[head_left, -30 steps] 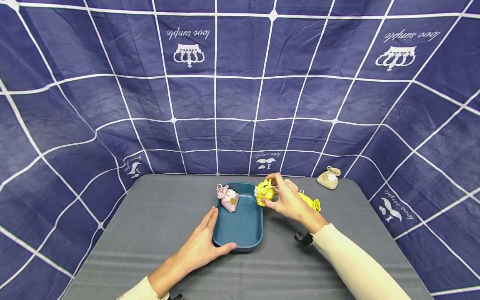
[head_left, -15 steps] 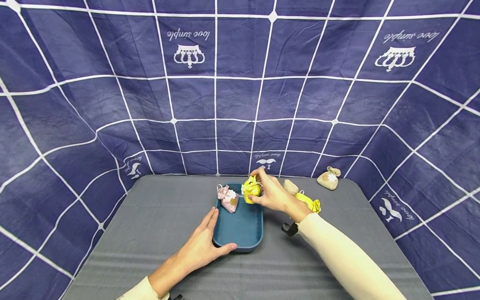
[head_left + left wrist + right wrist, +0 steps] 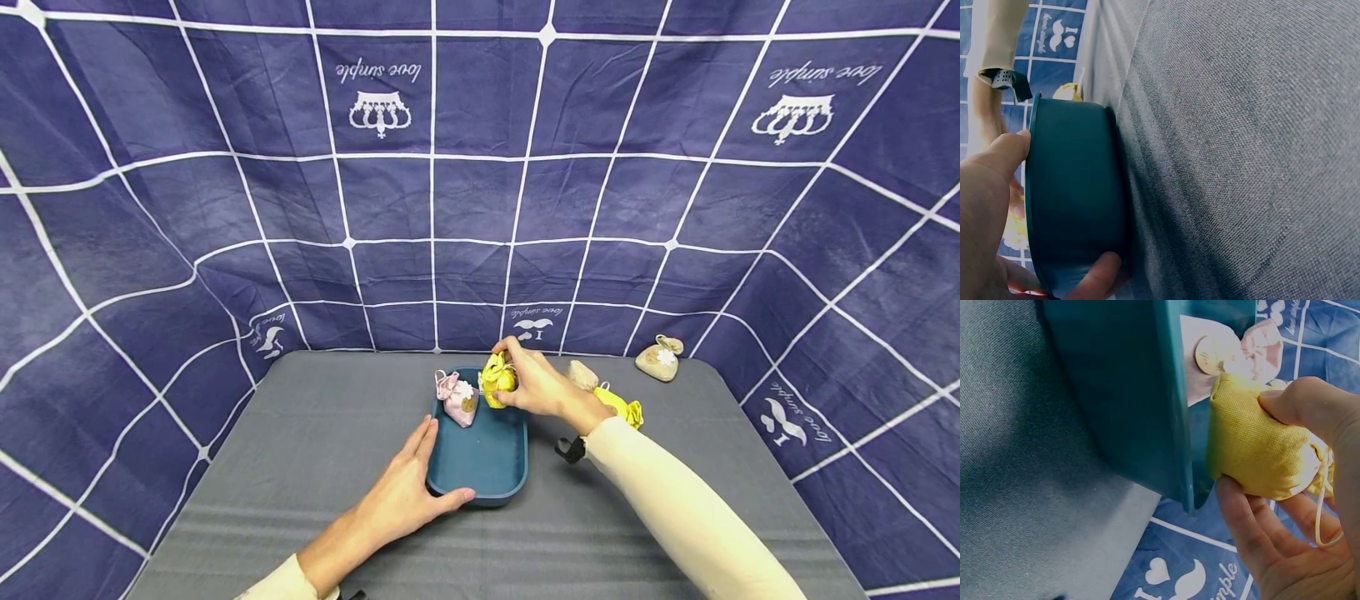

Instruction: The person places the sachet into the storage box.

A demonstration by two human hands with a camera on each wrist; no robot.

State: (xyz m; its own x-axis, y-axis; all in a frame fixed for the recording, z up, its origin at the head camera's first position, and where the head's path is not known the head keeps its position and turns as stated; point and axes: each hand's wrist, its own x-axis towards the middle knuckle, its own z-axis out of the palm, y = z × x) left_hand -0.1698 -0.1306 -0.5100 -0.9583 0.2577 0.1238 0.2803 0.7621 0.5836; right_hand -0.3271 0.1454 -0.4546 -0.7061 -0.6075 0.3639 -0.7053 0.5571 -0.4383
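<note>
My right hand [image 3: 534,385] pinches a small yellow drawstring pouch [image 3: 1260,440] between thumb and fingers, at the far right part of a blue-green bin [image 3: 480,458]. In the right wrist view the pouch is just beyond the bin's rim, its cord hanging over my fingers. A pink pouch [image 3: 459,402] with a white flower and a round tag leans in the bin's far left corner. My left hand [image 3: 401,492] spreads around the near left corner, thumb [image 3: 1019,142] at the near rim and fingers along the left wall.
Right of the bin, partly behind my right forearm, lie a second yellow pouch [image 3: 618,406] and a beige one [image 3: 582,375]. Another beige pouch [image 3: 660,360] with a white flower sits near the table's far right corner. Blue gridded cloth [image 3: 480,200] surrounds the grey table [image 3: 315,433].
My right hand has carried the yellow pouch leftward from the bin's right edge to over its far part, slowing lately. The left hand and the pink pouch have stayed put.
</note>
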